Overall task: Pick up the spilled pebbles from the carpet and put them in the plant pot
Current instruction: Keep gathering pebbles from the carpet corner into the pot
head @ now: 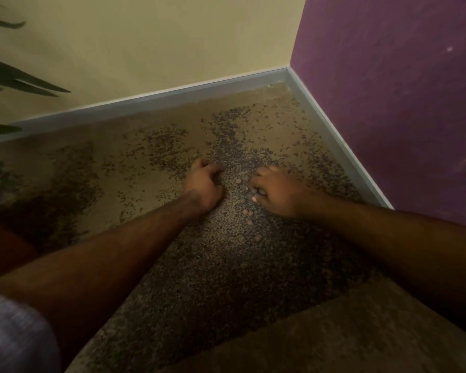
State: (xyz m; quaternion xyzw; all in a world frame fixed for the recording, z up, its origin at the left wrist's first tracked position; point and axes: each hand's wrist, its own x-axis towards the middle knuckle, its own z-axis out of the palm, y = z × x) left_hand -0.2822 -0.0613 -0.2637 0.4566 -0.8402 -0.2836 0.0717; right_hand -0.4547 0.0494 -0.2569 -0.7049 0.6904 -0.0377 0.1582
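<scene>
Several small pinkish pebbles [246, 212] lie in a loose line on the speckled brown carpet [226, 265], between my two hands. My left hand [203, 185] rests on the carpet just left of them, fingers curled into a loose fist; what it holds is hidden. My right hand [276, 191] is pressed down at the right of the pebbles, fingers bent and fingertips touching the nearest ones. The plant pot itself is out of view; only dark leaves [19, 79] show at the far left.
The carpet ends in a room corner with a grey skirting board [156, 96]. A cream wall [145, 36] stands behind and a purple wall [388, 90] at the right. A beige cushioned edge [347, 332] lies at the bottom right.
</scene>
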